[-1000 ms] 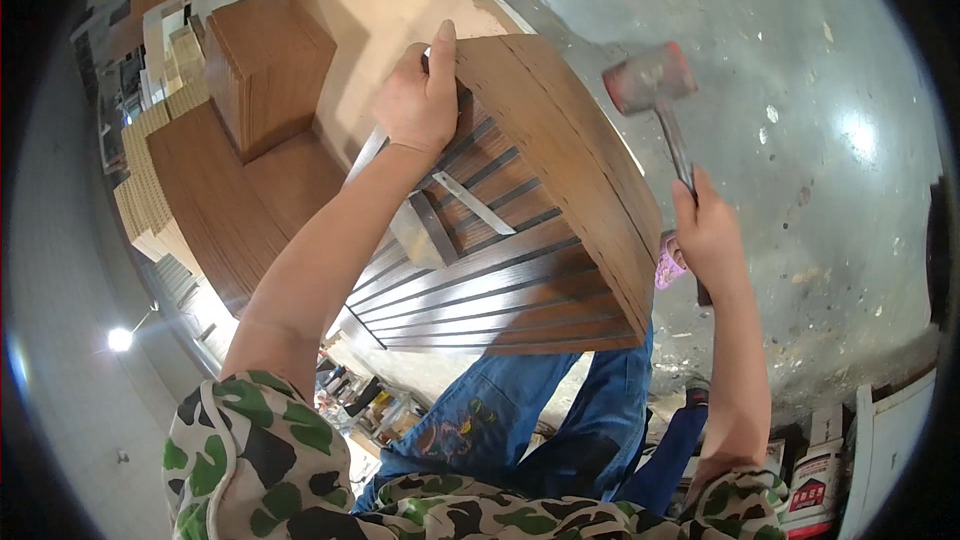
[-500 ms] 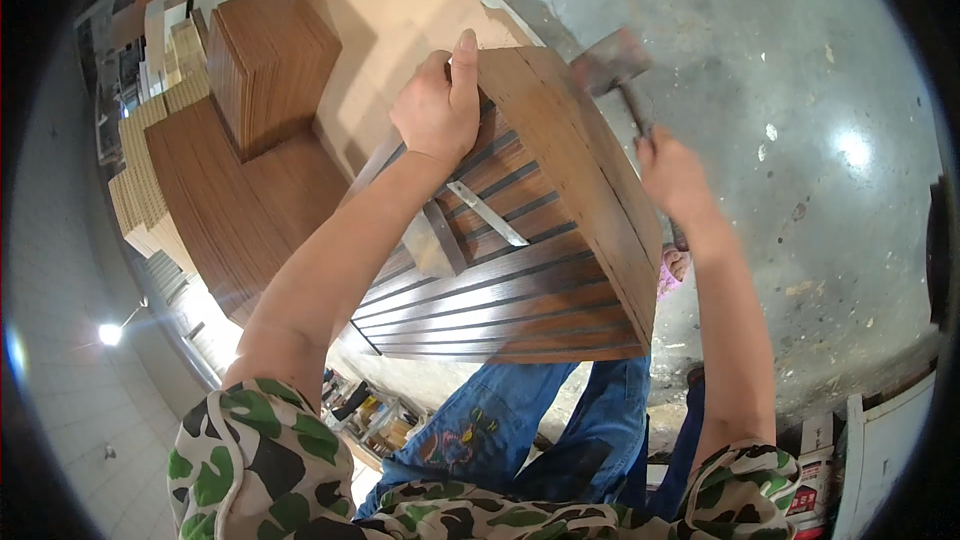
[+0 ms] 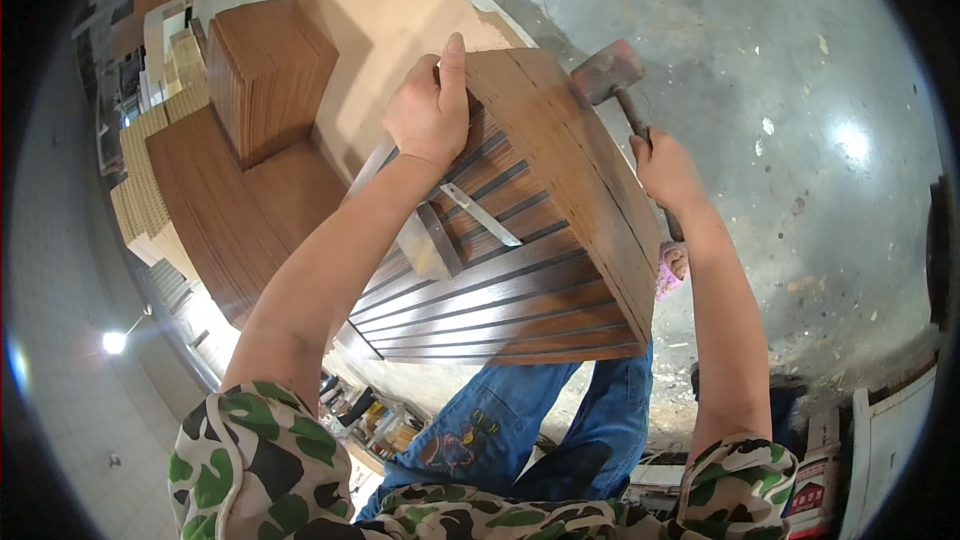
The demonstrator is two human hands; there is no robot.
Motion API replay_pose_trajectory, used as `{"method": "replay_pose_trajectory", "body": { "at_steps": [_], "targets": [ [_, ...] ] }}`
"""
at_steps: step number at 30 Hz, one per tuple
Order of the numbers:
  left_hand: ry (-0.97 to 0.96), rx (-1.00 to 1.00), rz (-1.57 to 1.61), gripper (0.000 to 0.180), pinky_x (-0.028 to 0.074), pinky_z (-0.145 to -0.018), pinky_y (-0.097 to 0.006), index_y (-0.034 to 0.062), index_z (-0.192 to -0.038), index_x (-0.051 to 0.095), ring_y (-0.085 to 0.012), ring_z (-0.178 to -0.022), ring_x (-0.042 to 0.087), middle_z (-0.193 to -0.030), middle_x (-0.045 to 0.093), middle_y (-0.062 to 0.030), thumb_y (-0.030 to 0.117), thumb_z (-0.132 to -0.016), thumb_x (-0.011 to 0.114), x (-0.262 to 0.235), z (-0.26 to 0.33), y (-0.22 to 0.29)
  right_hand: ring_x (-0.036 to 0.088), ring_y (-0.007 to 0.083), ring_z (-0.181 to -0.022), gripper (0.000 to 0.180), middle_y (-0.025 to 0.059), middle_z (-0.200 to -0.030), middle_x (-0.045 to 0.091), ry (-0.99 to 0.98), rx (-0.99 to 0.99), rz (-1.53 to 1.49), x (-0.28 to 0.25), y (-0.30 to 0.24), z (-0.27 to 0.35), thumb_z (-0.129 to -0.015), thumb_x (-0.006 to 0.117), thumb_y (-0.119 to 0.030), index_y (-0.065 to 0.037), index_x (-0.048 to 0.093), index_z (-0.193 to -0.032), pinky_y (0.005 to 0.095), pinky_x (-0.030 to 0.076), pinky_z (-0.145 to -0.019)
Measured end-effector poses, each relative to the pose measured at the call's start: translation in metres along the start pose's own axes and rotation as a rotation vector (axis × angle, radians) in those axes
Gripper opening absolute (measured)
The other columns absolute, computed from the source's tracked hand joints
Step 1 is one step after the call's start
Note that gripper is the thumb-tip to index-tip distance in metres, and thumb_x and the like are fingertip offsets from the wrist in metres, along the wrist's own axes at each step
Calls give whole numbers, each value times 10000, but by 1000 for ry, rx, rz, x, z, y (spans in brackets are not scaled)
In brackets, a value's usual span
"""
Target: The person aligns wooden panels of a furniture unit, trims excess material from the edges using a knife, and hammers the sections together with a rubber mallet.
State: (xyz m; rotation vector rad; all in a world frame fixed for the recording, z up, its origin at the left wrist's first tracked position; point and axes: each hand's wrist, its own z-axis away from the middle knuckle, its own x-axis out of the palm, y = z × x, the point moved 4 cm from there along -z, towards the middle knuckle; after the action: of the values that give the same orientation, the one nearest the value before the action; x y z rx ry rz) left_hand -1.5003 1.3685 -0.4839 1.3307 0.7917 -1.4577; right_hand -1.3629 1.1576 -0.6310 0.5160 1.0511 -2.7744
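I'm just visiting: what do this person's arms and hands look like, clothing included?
The left hand and right hand are bare, with no gloves. The forearms are uncovered too. Both camouflage sleeves are patterned in green, black and pale beige. No cables show.

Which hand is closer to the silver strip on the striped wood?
Left: the left hand holds the striped wood just beyond the strip; the right hand, gripping a mallet, is farther right.
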Motion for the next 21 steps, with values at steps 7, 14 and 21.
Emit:
{"method": "replay_pose_trajectory", "body": {
  "at_steps": [7,14,21],
  "targets": [
    [-14,-2,9,637,461,-757,-422,59,-820,634,-361,-813,615,-801,647,-175,600,-931,317,0,0,3,593,463,-928,384,311,-950,620,-84,182,19,24,9,-27,-936,466,-308,51,557,-1034,497,472,-814],
    [6,10,21,635,452,-746,-413,52,-771,601,-353,-796,606,-780,637,-171,597,-933,319,-1,3,4,591,459,-918,356,298,-953,623,-15,120,-55,21,41,-30,-918,509,-290,48,597,-983,488,470,-811],
    [-7,-11,16,644,444,-767,-379,25,-808,624,-352,-798,580,-788,620,-200,568,-956,312,-4,3,7,583,477,-890,354,307,-893,620,-29,83,-118,-2,22,-2,-927,492,-279,63,580,-952,506,463,-792]
  ]
}}
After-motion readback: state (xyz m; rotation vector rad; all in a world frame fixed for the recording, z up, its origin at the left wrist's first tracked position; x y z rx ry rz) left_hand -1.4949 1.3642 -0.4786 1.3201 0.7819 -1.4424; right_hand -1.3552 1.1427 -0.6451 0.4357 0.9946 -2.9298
